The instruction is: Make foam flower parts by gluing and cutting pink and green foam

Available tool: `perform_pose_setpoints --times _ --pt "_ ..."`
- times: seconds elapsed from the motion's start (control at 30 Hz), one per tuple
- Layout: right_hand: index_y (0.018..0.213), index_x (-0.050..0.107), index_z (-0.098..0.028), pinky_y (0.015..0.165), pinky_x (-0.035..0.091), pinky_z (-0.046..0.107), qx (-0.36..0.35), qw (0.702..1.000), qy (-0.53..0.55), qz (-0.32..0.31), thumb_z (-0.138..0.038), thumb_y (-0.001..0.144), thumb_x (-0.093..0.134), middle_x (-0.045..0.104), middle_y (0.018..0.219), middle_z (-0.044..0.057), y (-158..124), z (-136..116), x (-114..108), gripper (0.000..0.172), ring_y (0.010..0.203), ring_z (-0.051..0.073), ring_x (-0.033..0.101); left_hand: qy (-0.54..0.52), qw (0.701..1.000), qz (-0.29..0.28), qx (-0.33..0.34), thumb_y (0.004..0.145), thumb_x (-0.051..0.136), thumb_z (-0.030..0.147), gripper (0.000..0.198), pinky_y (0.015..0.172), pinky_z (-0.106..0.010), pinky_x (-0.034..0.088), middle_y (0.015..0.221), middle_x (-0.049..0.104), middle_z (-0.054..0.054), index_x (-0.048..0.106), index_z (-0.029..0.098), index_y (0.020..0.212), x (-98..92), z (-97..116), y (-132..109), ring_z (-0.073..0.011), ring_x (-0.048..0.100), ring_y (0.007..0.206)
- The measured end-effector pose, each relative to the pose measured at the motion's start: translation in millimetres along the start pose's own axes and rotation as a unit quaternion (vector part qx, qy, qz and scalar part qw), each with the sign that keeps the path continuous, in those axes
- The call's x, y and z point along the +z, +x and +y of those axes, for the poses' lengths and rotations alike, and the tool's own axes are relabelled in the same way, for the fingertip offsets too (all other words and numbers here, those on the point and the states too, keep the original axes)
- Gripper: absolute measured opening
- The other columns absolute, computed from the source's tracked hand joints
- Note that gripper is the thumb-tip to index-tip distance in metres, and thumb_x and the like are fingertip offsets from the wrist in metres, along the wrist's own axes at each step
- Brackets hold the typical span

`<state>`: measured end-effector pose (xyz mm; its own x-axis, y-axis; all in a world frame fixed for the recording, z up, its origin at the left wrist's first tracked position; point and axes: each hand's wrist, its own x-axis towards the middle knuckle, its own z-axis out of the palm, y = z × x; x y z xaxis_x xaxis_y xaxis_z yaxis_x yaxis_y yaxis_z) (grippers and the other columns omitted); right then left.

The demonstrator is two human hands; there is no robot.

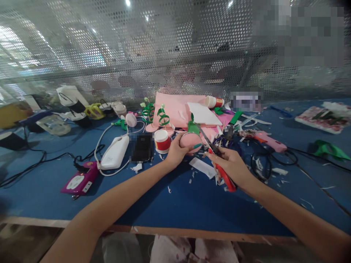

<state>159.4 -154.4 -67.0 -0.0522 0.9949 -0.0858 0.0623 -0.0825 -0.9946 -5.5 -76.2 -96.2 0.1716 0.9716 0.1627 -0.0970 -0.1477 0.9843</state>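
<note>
My left hand is closed on a pink paper disc, fingers beneath it and the thumb near its front edge. A green paper piece stands up just behind the disc; whether they are joined I cannot tell. In my right hand are red-handled scissors, their dark blades pointing up and left, close to the disc's right side. To the left of the disc stands a red and white paper cup. Green paper spirals rise from pink bases behind it.
Pink paper sheets and a white sheet lie at the back, before a perforated metal screen. A pink glue gun with a black cord lies at right. A purple power adapter, white power bank and cables occupy the left.
</note>
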Motion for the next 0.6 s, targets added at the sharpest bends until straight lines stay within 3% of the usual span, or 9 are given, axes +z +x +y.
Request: perform_pose_setpoints --times 0.3,0.6 --pt "0.080 0.056 -0.017 0.027 0.045 0.025 0.012 0.999 -0.019 -0.035 -0.042 0.068 0.067 0.047 0.040 -0.007 -5.4 -4.8 2.7 0.031 0.029 0.012 0.046 -0.021 0.999 0.036 -0.006 0.059 0.071 0.011 0.040 0.058 -0.025 0.055 0.075 0.065 -0.001 0.062 0.013 0.098 -0.4 -5.4 2.8 -0.0116 0.061 0.060" --pt "0.082 0.059 -0.016 0.027 0.046 0.026 -0.005 0.998 -0.043 -0.043 -0.040 0.069 0.067 0.047 0.041 -0.007 -5.4 -3.6 0.3 0.028 0.030 0.013 0.048 -0.016 1.000 0.016 0.008 0.055 0.073 0.014 0.030 0.063 -0.027 0.054 0.073 0.069 -0.001 0.068 0.012 0.085 -3.0 -9.8 4.3 -0.0131 0.062 0.063"
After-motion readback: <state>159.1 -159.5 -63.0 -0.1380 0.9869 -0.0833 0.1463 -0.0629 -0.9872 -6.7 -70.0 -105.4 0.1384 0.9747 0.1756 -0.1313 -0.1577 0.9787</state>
